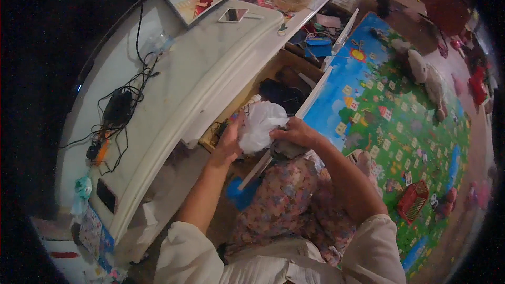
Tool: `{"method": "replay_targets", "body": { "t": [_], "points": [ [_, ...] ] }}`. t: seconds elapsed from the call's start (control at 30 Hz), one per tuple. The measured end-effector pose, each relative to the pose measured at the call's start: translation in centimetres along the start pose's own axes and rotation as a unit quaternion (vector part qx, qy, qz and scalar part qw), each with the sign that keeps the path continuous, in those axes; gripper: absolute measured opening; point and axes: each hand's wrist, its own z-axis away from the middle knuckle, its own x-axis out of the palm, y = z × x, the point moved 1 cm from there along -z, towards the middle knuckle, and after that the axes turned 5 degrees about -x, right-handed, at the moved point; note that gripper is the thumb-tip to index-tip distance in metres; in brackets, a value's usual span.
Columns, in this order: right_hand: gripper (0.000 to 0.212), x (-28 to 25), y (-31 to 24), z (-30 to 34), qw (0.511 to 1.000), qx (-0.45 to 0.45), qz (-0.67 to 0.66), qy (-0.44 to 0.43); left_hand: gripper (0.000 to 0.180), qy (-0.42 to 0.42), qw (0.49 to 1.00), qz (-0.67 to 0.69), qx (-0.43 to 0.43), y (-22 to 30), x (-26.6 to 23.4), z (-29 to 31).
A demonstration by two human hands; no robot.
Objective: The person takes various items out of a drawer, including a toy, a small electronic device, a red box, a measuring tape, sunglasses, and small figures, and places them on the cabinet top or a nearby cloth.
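Holding crumpled white plastic bag (261, 127) just above near end of wooden drawer (317, 90), pulled out from beneath pale desk (184, 81). Cupping bag's left side in left grip (230, 140); pinching its right edge in right grip (298, 132), probably to stop slack plastic from slipping or folding over. Likely held from both sides for want of any stiff shape to grasp. Cannot tell contents through cloudy, bunched plastic. Note dark items (284, 90) lying deeper in drawer, beyond bag; too dim to identify, though presumably within reach with drawer open so far. Note also black cables (122, 106) loosely tangled on desk, well apart from bag, perhaps bunched there for convenience.
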Motion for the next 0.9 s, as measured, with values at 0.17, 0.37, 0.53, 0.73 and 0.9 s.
{"method": "replay_targets", "body": {
  "t": [0.17, 0.37, 0.53, 0.73, 0.9],
  "points": [
    [0.055, -0.9, -0.8, 0.5, 0.977, 0.141, -0.128, 0.095, 0.054, 0.123, 0.988, 0.082, -0.043, 2.9, -1.5, 1.1],
    [0.034, -2.8, -0.6, 1.1, 0.937, 0.106, -0.332, 0.028, 0.065, 0.134, 0.981, -0.141, -0.012, 2.3, 0.2, 2.0],
    [0.04, -1.7, -0.7, 1.4, 0.817, 0.118, -0.564, 0.037, 0.066, 0.073, 0.98, -0.173, -0.068, 0.7, 3.4, 1.0],
    [0.037, -1.7, 2.2, 0.2, 0.845, 0.076, -0.523, 0.078, 0.042, 0.167, 0.986, 0.023, -0.004, 1.8, 5.3, 1.5],
    [0.03, -2.9, 2.3, 0.7, 0.85, 0.075, -0.517, 0.067, 0.031, 0.225, 0.948, -0.148, 0.17, 5.1, 2.9, 2.6]
  ]
}}
